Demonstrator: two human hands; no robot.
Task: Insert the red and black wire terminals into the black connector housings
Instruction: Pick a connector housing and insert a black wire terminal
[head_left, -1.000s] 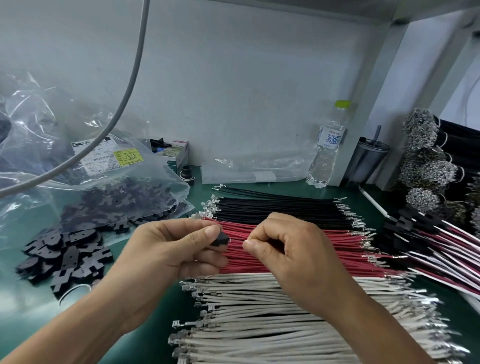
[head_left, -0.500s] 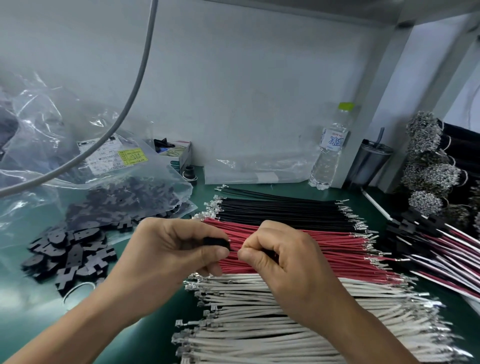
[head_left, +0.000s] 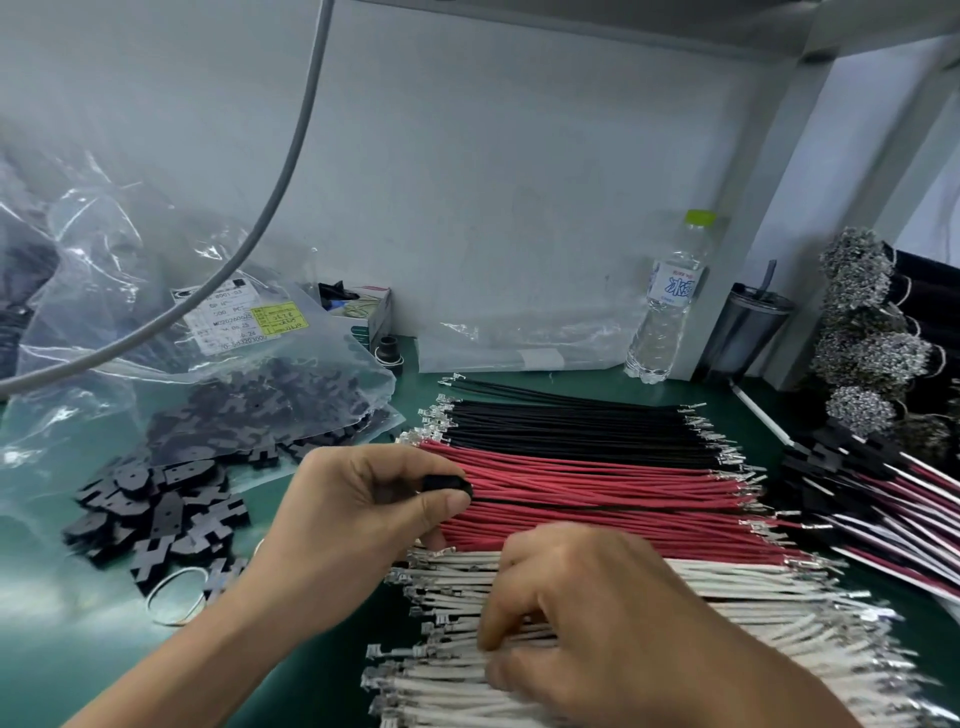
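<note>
At the tabletop's left edge a clear bag (head_left: 218, 374) with a white and yellow label slumps over a heap of black housings (head_left: 156, 509), some inside it, some spilled loose on the green tabletop (head_left: 62, 649). A grey cable (head_left: 270, 208) curves down across it from above. A white ring (head_left: 176, 595) lies just in front of the loose housings.

The left hand (head_left: 358, 519) comes in from the lower left, forearm angled up and to the right, wrist bent so the knuckles face up. Its fingers are curled, and thumb and forefinger pinch a black housing (head_left: 447, 486), held above the left ends of the red wires (head_left: 597, 499). A single black wire (head_left: 597, 503) runs rightward from the housing across the red ones.

Behind, at the far edge, stand a small open box (head_left: 371, 312) and a flat clear bag (head_left: 519, 348) against the wall. The black wires (head_left: 571, 426) lie in a row towards the back, the red just in front of them, then the white wires (head_left: 753, 597) nearest the front edge, all with metal terminals at both ends.

The right hand (head_left: 597, 613) enters from the lower right, palm down, fingers bent onto the white wires. It is blurred, so I cannot tell whether it grasps one or only touches them.

Farther right, a water bottle (head_left: 670, 296) and a dark tumbler (head_left: 748, 332) stand by the back corner. At the right edge lie finished assemblies (head_left: 883, 493), with bundles of terminals (head_left: 862, 322) stacked behind them.
</note>
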